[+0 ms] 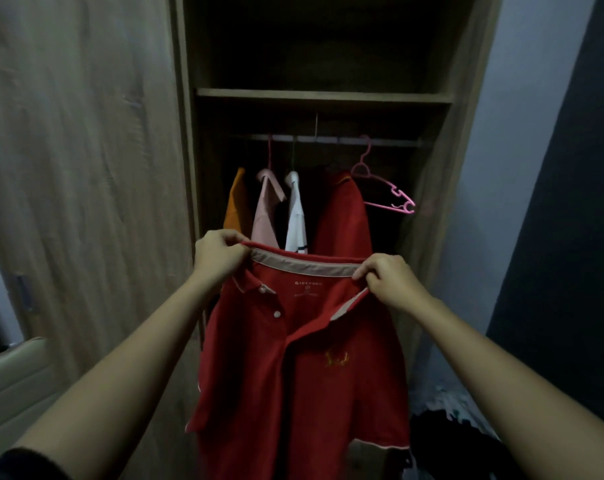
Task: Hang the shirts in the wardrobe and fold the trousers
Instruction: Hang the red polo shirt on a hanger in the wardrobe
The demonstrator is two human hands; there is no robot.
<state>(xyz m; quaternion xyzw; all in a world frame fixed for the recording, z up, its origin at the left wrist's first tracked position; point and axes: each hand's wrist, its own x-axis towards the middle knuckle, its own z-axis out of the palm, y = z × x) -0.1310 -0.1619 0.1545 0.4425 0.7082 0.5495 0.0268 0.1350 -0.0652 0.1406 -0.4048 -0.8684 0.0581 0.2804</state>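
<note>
The left hand [216, 255] and right hand [387, 280] each pinch one end of the collar of the red polo shirt [300, 368], fingers curled. The shirt hangs open in front of the wardrobe [324, 95], below its rail [328, 139], where four shirts [295, 209] and an empty pink hanger [383, 188] hang.

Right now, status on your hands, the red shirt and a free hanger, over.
Grip: left hand and right hand both pinch the collar. Red polo shirt held up, unhung. Bare pink hanger on rail, right of hung shirts.
</note>
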